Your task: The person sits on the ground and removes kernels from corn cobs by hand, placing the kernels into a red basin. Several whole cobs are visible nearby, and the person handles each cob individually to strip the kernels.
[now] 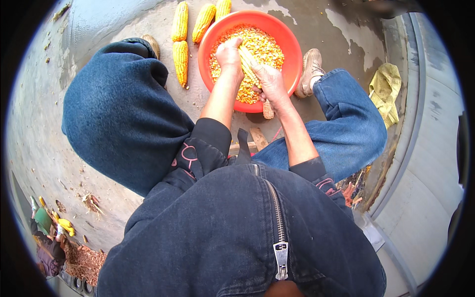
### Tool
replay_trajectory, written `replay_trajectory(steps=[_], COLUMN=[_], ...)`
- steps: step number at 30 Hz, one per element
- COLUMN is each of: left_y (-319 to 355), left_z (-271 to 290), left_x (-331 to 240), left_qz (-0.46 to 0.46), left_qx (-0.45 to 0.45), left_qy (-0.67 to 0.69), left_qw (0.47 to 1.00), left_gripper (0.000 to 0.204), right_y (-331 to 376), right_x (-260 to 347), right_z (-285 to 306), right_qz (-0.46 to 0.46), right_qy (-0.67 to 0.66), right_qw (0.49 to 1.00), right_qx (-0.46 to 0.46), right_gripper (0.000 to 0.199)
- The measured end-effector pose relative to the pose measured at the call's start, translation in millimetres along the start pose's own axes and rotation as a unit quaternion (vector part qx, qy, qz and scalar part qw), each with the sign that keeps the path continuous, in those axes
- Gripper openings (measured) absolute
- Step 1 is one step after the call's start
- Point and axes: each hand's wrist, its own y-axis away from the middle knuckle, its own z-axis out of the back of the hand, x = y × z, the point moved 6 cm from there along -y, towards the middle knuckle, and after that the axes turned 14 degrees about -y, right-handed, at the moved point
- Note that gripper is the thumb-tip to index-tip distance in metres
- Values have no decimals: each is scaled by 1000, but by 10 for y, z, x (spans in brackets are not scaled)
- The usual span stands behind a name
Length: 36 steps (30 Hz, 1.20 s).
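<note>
Denim fills the near view: a dark blue zipped jacket (237,232) and jeans on bent knees, sleeves pushed up bare forearms. Beyond them, both hands meet over a round orange plastic basin (292,49). The left hand (230,57) wraps the upper end of a pale, partly stripped corn cob (249,64); the right hand (271,84) clasps its lower end, thumb pressed on the kernel rows. Shelling looks well underway, the basin already heaped with loose yellow kernels (262,42); the next move seems to call for twisting the cob and pushing more rows free. Left of the hands and beyond, four full yellow ears (180,62) lie on rough grey concrete floor (316,22).
</note>
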Motion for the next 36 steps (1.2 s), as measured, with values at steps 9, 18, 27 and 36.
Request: replay_trajectory(steps=[9,18,27,36], left_y=[32,183,191,136], left_z=[-20,-151,-186,-97], left_x=[-34,-70,58,5], left_qz=[-12,-48,137,51], left_qx=[6,48,123,53], left_qy=[6,-37,119,70], left_qw=[1000,997,976,995], left_gripper=[18,18,20,20], right_y=[-75,-62,-91,-91], right_x=[-95,-29,-110,-53], right_z=[67,-18,-11,-23], right_qz=[53,41,-33,-9], right_qy=[7,-80,-170,-30], right_qw=[999,994,984,996], right_qx=[5,57,45,80], right_gripper=[38,43,41,35])
